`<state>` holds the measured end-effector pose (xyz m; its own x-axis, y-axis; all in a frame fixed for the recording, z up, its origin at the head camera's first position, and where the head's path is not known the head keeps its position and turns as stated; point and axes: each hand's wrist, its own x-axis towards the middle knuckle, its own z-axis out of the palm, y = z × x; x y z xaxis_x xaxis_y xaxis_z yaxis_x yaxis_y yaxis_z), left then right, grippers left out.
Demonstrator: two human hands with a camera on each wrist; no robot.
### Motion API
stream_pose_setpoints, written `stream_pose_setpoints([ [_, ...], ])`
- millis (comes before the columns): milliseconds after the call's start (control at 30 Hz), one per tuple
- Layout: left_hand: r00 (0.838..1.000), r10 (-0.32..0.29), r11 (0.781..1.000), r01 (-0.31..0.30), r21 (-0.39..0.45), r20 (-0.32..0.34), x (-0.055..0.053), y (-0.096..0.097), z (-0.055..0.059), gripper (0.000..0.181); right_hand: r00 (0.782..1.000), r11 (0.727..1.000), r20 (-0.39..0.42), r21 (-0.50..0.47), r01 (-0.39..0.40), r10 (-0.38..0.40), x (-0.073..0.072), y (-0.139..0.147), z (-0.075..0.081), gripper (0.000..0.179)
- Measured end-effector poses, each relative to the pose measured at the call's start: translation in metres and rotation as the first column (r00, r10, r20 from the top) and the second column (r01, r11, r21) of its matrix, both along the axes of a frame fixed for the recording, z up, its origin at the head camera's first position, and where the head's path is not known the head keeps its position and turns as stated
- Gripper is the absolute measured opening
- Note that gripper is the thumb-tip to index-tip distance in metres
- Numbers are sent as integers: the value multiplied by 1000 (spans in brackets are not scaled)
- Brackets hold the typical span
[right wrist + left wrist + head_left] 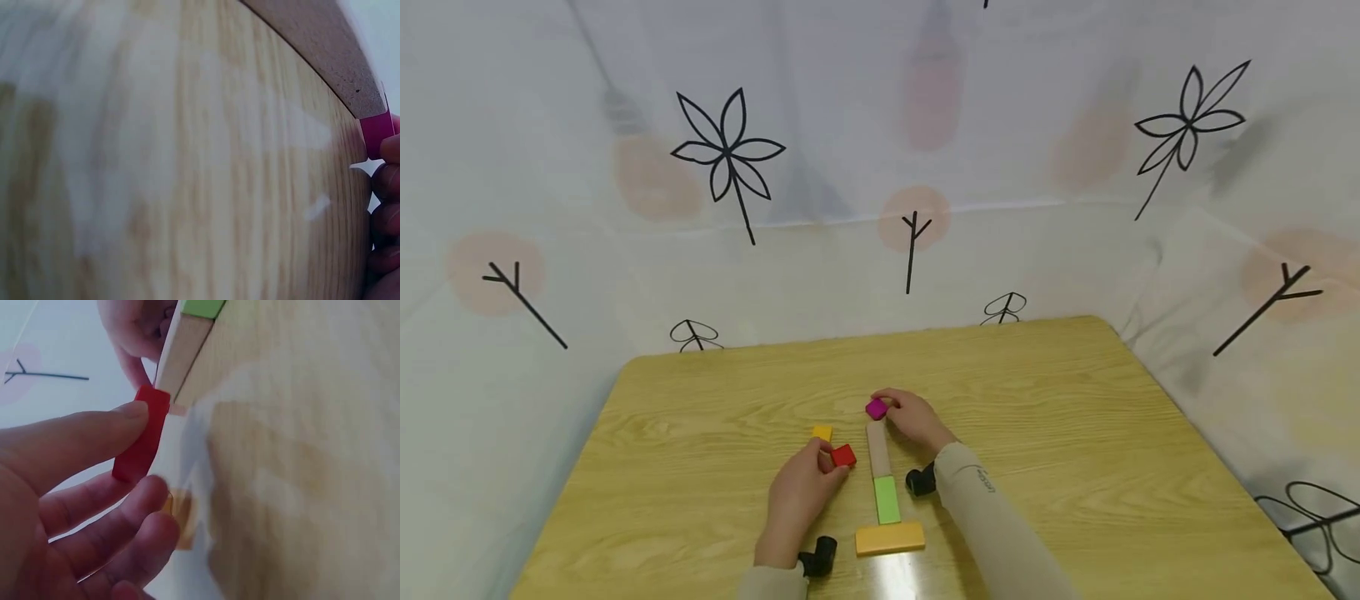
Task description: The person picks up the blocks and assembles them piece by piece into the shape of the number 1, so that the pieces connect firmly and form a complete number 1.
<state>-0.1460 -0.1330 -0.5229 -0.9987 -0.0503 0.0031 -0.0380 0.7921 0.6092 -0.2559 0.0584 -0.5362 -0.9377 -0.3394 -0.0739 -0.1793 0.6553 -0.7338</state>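
Between thumb and fingers, my left hand (801, 492) pinches a red block (843, 456); the left wrist view shows the red block (142, 434) under the thumb. My right hand (917, 419) holds a magenta block (876, 408) at the far end of a plain wooden block (878, 450). In the right wrist view the magenta block (377, 132) sits against the wooden block's end (325, 50). A light green block (887, 500) continues the line toward me, and an orange-yellow block (890, 539) lies crosswise at its near end. Just beyond the left fingers is a small yellow block (822, 432).
The blocks lie on a wood-grain table (1037, 400). Behind it hangs a pale cloth (835, 275) printed with line-drawn flowers and twigs. Black wrist cameras are worn at the left wrist (820, 557) and the right wrist (921, 481).
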Motion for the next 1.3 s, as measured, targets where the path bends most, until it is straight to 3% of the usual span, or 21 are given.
stream_pose_setpoints([
  [167,999,22,1000,-22,0,-47,-10,8,7,30,1000,1000,3,13,9,-9,-1,1,3,33],
  [400,998,49,998,-50,-30,-35,-25,14,21,30,1000,1000,14,8,28,-28,-3,2,4,33],
  [700,999,21,998,-24,-66,-47,-53,15,35,30,1000,1000,2,16,19,-19,-6,1,2,33],
  [933,1000,-5,989,4,-148,-2,-69,19,32,30,1000,1000,-1,16,21,-21,-6,0,0,34],
  [1100,1000,-22,966,20,-256,-6,-73,24,24,28,1000,1000,-10,16,26,-25,-5,-1,-2,34],
  [1300,1000,-6,960,7,-280,8,-75,28,17,27,999,999,11,-1,34,-34,-4,-1,-2,33],
])
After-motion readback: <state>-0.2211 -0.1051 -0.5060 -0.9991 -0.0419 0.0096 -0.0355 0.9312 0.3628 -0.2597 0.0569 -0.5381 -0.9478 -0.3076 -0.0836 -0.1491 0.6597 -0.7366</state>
